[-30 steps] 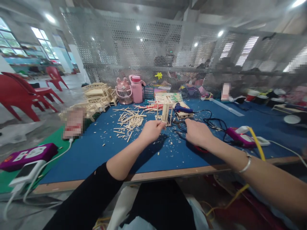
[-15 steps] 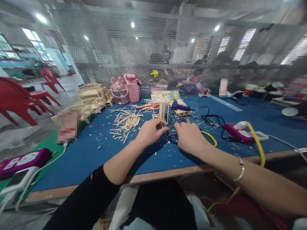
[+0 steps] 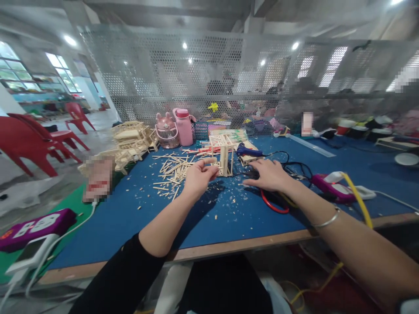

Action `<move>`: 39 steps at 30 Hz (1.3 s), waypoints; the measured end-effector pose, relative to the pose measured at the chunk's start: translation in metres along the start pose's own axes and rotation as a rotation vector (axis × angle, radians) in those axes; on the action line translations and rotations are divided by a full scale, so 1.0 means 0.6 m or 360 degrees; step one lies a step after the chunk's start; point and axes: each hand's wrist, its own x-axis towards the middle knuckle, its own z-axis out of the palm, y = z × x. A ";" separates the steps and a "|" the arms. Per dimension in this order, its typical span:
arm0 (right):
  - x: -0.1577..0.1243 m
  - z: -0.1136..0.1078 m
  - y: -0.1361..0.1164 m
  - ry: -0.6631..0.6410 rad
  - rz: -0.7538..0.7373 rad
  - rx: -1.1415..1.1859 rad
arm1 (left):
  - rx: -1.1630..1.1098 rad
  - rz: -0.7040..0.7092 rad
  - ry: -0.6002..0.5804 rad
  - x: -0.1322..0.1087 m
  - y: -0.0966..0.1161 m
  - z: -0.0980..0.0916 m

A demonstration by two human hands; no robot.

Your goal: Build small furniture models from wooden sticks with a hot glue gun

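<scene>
1. The stick frame (image 3: 224,159) stood upright on the blue tabletop (image 3: 196,231), just beyond my left hand (image 3: 200,176).
2. I judged it light, stiff and fragile where glued; I favoured a gentle hold low on its close-set slats (image 3: 224,163).
3. My left fingers curled inward; whether they pinched anything, I couldn't tell.
4. My right hand (image 3: 270,174) was spread above a red-handled tool (image 3: 276,210).
</scene>
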 end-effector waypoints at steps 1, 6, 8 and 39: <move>0.003 -0.006 -0.010 0.0143 -0.0097 0.0106 | 0.0004 0.0016 -0.0010 -0.001 -0.001 0.001; 0.029 -0.026 -0.080 0.0442 -0.0604 0.0590 | 0.0050 0.0117 -0.0104 -0.002 -0.005 0.001; 0.040 -0.020 -0.094 0.0474 -0.0714 0.0631 | 0.0090 0.0141 -0.0123 0.001 -0.007 0.000; 0.075 0.039 -0.077 0.0831 -0.0396 0.0188 | -0.0021 0.0369 -0.0394 0.085 -0.015 0.008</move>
